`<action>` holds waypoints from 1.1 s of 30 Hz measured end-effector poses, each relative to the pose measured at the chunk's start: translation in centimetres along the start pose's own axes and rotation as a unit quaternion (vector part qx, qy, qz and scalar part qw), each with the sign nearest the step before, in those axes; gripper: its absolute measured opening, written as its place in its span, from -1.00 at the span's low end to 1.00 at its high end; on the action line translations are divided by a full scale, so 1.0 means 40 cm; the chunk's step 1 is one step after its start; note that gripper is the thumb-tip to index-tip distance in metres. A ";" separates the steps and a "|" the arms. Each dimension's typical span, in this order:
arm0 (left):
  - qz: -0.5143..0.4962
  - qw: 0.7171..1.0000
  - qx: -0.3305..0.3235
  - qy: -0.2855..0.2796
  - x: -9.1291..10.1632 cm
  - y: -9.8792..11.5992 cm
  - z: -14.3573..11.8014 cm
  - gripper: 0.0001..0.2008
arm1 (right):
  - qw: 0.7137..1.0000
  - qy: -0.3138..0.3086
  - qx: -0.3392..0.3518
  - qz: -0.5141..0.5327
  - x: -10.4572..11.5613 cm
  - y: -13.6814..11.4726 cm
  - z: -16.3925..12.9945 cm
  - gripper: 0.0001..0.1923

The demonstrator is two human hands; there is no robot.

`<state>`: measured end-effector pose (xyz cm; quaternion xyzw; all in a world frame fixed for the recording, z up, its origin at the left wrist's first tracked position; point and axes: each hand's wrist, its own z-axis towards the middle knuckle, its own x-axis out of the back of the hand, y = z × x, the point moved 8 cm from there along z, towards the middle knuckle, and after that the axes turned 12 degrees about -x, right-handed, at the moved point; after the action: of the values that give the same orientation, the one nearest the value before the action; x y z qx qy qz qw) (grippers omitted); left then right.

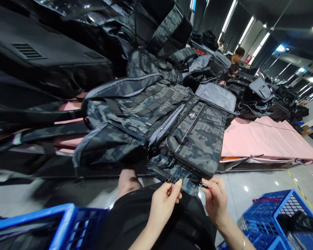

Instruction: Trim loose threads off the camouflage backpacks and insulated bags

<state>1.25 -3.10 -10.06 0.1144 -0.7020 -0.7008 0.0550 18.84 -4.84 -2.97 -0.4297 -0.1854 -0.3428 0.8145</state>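
A grey-and-black camouflage backpack lies partly unzipped on the table, its lower end hanging over the near edge toward my lap. My left hand is closed in a pinch on the fabric edge of its lower pocket. At the right corner of that pocket, my right hand pinches the edge between thumb and finger. Something small and red shows within the right hand's fingers; its kind is mostly hidden. A long black zipper runs down the front panel, and a grey-lined flap is folded open beyond.
More camouflage and black bags are heaped behind and at left. The table has a pink cover. Blue plastic crates stand at lower left and lower right. Farther back, a person is beside other bag piles.
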 end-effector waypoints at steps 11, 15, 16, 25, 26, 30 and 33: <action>-0.036 0.995 -0.079 -0.055 0.016 0.118 0.042 -0.63 | 0.993 -0.104 0.059 0.005 -0.073 -0.045 0.041 -0.74; -0.030 0.987 -0.153 0.049 0.105 0.175 0.047 -0.74 | 0.994 -0.090 -0.023 0.059 -0.075 -0.054 0.155 -0.84; -0.020 0.982 -0.158 0.097 0.135 0.171 0.042 -0.75 | 0.991 -0.087 -0.061 0.082 -0.070 -0.056 0.190 -0.84; 0.127 0.940 -0.302 0.096 0.148 0.196 0.017 -0.86 | 0.896 -0.078 -0.225 0.376 -0.051 -0.167 0.429 -0.65; 0.151 0.916 -0.359 0.092 0.137 0.232 0.014 -0.89 | 0.882 -0.071 -0.236 0.402 -0.056 -0.174 0.446 -0.64; 0.223 0.815 -0.527 0.090 0.080 0.355 0.012 -0.85 | 0.841 -0.066 -0.272 0.464 -0.088 -0.200 0.494 -0.59; 0.275 0.771 -0.561 0.124 0.050 0.402 0.035 -0.80 | 0.832 -0.075 -0.282 0.472 -0.111 -0.220 0.511 -0.59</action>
<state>-2.37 -2.35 5.79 -0.0488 -0.1729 -0.9048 0.3861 9.27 10.34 10.92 -0.7000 0.0843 0.0790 0.7048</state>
